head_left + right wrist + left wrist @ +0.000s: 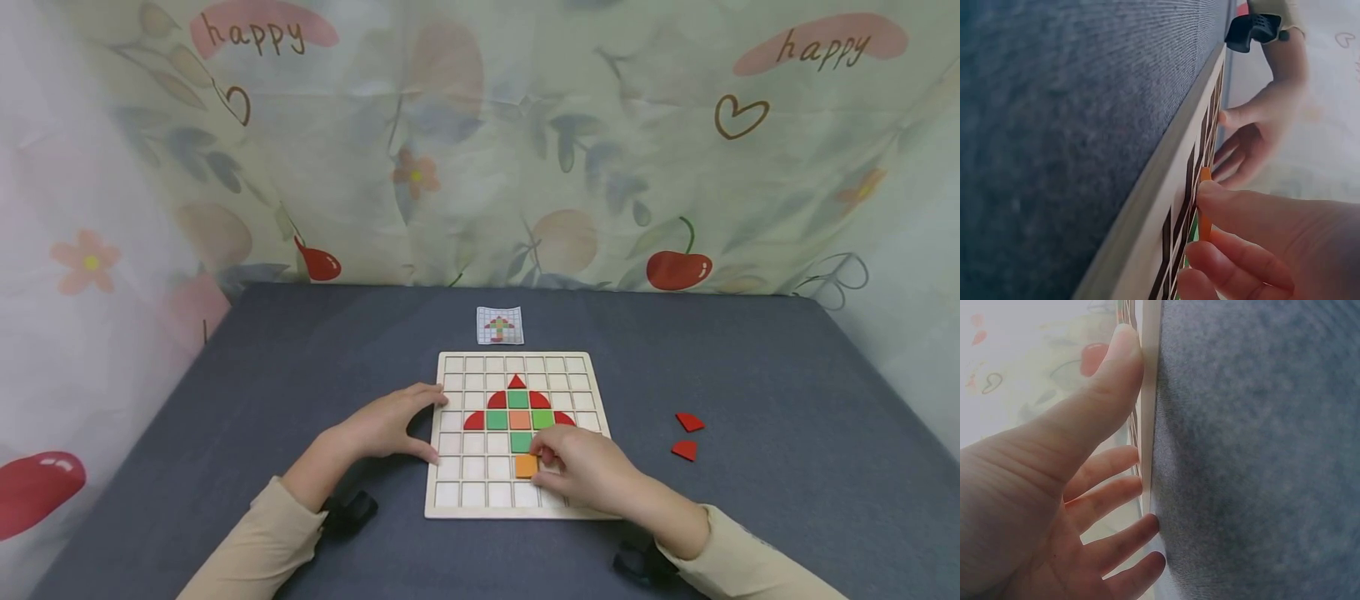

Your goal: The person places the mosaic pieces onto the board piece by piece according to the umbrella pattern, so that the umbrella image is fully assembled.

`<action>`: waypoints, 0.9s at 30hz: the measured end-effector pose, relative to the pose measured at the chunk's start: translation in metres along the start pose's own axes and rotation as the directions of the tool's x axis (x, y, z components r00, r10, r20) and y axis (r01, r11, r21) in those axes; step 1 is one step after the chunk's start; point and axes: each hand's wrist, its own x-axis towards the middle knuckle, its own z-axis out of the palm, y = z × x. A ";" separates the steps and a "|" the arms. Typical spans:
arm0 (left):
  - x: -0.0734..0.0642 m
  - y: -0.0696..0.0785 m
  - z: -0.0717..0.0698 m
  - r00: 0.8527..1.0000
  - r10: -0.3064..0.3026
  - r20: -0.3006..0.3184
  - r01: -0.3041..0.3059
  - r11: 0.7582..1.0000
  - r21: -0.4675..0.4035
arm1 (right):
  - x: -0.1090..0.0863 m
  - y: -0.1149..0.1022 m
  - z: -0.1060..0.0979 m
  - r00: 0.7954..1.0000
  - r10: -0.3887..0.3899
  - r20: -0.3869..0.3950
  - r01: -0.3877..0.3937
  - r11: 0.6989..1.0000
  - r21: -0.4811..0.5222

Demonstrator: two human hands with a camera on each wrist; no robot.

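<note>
A square wooden grid board (448,495) lies on the dark table, with coloured tiles in its cells. My right hand (592,468) pinches an orange square tile (526,467) between thumb and fingers over the lower middle cells. The right wrist view has that tile edge-on, tilted up from the board. Just above it sits a green tile (521,442), below a salmon tile (519,419). A red triangle (517,382) tops the pattern, flanked lower down by red quarter-circle tiles (497,401). With fingers spread, my left hand (386,423) touches the board's left edge.
Two loose red quarter-circle pieces (684,451) lie on the table to the right of the board. Behind the board lies a small printed pattern card (500,326). A patterned curtain (480,167) hangs along the table's far edge.
</note>
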 end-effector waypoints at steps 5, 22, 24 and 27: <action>0.000 0.000 0.000 1.000 0.005 -0.002 -0.005 1.000 0.000 | 0.001 -0.003 0.001 1.000 0.009 0.008 -0.009 1.000 -0.007; 0.001 0.000 0.001 1.000 -0.007 -0.001 0.007 1.000 0.004 | 0.001 0.002 -0.012 0.997 0.071 -0.016 -0.071 0.997 0.005; 0.001 0.000 0.001 1.000 -0.006 -0.002 0.006 1.000 0.002 | 0.000 0.007 -0.021 0.996 0.085 -0.023 -0.084 0.996 0.023; 0.001 0.000 0.001 1.000 -0.003 -0.002 0.003 1.000 0.002 | -0.002 0.019 -0.035 0.995 0.095 -0.041 -0.094 0.995 0.026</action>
